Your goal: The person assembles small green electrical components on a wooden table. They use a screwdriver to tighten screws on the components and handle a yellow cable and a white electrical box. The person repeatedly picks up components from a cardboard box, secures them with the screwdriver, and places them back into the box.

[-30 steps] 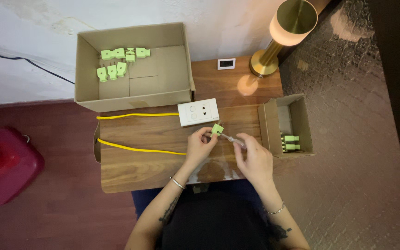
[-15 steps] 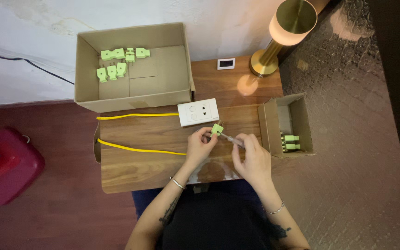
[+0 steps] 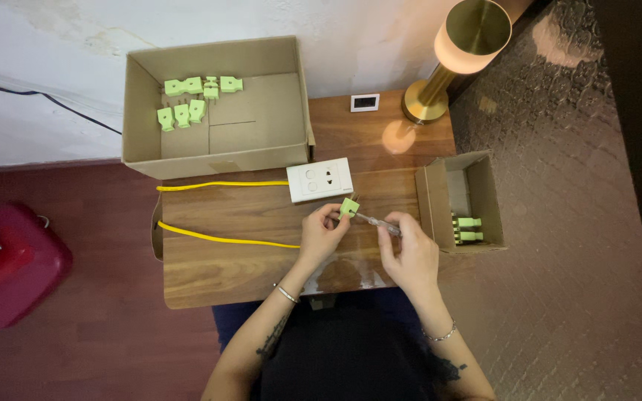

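Observation:
My left hand point(image 3: 319, 236) pinches a small light-green connector block point(image 3: 348, 206) just above the wooden table point(image 3: 232, 260). My right hand point(image 3: 410, 251) grips a thin screwdriver point(image 3: 377, 220) whose tip points at the green block. A white wall socket plate point(image 3: 319, 179) lies just beyond the hands, with a yellow cable point(image 3: 217, 184) running left from it. A second run of the yellow cable point(image 3: 224, 238) passes under my left hand.
A large open cardboard box point(image 3: 217, 152) at the back left holds several green blocks point(image 3: 191, 100). A small cardboard box point(image 3: 436, 200) at the right holds two green blocks point(image 3: 468, 229). A brass lamp point(image 3: 451, 52) and a small white device point(image 3: 365, 102) stand behind. A red container point(image 3: 9, 263) sits on the floor.

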